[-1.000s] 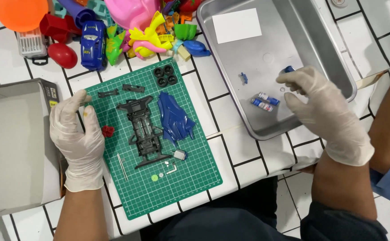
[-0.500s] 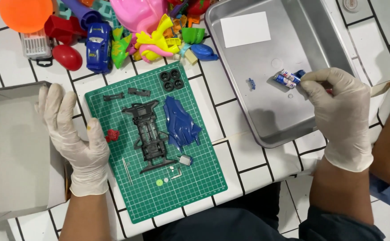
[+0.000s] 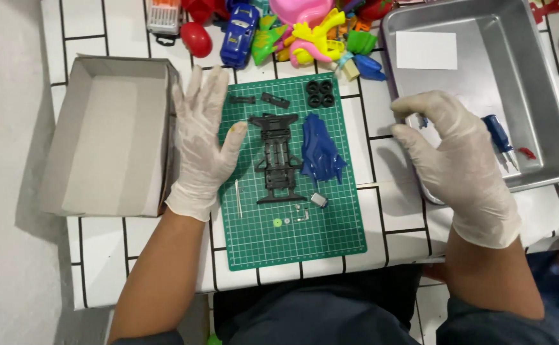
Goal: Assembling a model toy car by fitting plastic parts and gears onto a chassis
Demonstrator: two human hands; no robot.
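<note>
Two white-gloved hands, palms down: left hand [image 3: 201,137] flat w/ fingers spread; right hand [image 3: 455,163] loosely curled, forearms bare.

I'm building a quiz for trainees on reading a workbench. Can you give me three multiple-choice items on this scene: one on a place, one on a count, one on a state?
1. Where does the black chassis lie?
A. in the tray
B. on the green mat
C. in the box

2. How many black tyres sit at the mat's top right?
A. two
B. four
C. six

3. How is the left hand?
A. flat, fingers spread
C. holding a screwdriver
B. closed in a fist

Answers: 1 B, the chassis rests mid-mat; 2 B, four rings cluster in a square; 3 A, the palm lies open over the mat's left edge, holding nothing.
</note>
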